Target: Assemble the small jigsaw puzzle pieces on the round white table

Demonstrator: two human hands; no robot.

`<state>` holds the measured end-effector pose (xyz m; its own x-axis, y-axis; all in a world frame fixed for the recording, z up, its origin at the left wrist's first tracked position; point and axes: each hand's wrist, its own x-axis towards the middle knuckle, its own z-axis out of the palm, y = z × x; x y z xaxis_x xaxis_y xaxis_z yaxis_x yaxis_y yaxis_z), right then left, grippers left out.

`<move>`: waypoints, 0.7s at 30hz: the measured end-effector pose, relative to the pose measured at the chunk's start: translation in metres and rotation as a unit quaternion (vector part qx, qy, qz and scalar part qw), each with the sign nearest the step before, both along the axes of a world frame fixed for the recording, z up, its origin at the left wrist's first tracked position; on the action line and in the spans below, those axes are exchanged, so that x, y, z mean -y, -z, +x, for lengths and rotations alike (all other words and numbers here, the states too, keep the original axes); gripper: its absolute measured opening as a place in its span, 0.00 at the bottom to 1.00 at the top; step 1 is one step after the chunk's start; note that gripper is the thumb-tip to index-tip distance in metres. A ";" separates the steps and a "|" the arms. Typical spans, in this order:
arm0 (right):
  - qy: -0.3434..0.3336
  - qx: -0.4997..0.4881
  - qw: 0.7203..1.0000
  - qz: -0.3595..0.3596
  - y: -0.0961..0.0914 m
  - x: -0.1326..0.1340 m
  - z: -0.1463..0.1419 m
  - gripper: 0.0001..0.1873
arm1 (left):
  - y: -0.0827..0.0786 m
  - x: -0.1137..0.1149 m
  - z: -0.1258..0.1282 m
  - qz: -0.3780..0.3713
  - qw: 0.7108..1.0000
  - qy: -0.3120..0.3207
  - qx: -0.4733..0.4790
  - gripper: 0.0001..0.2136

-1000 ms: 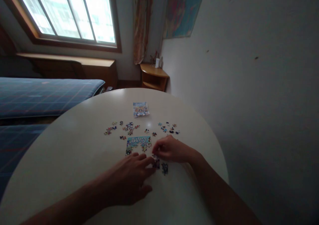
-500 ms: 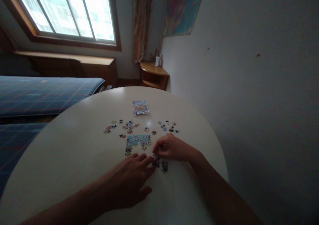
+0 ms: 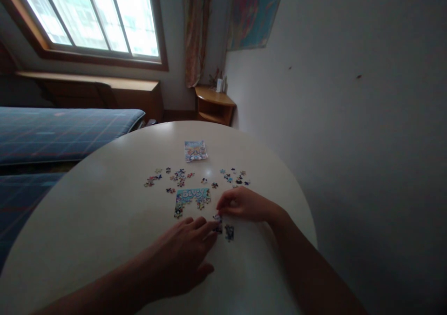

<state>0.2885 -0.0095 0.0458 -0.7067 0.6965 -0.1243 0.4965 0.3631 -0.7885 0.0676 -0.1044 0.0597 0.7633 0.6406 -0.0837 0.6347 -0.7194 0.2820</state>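
Note:
A partly joined jigsaw puzzle (image 3: 190, 197) with light blue lettering lies on the round white table (image 3: 104, 203). My left hand (image 3: 181, 254) rests flat on the table, fingers stretched out, fingertips touching a small dark cluster of joined pieces (image 3: 223, 229). My right hand (image 3: 242, 204) is curled just right of the puzzle, its fingertips pinched together above that cluster; what it holds is too small to make out. Loose pieces lie scattered beyond the puzzle on the left (image 3: 167, 177) and on the right (image 3: 235, 177).
A small printed picture card (image 3: 195, 150) lies farther back on the table. A white wall stands close on the right. A bed with a blue plaid cover (image 3: 52, 133) is at the left, and a wooden corner shelf (image 3: 213, 104) under the curtain.
My right hand has drawn back slightly from the dark cluster. My left hand has stayed in place, and the view has shifted a little.

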 end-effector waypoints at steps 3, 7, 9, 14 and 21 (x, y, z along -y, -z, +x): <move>-0.013 -0.032 0.999 -0.033 0.000 0.002 0.000 0.08 | -0.001 0.001 0.002 -0.006 1.000 0.000 -0.005 0.18; -0.033 -0.069 0.995 -0.058 0.002 0.004 -0.003 0.08 | -0.002 0.001 0.000 -0.012 1.000 0.011 0.000 0.17; -0.005 -0.067 0.998 -0.006 0.003 0.001 -0.001 0.09 | -0.004 0.001 -0.002 -0.020 1.000 0.016 0.004 0.17; 0.161 -0.006 0.967 0.198 0.007 -0.016 0.017 0.08 | -0.011 0.002 -0.006 -0.045 0.999 0.025 0.007 0.18; 0.183 0.022 0.943 0.276 0.021 -0.029 0.022 0.10 | -0.014 0.007 -0.008 -0.057 0.998 0.007 0.008 0.15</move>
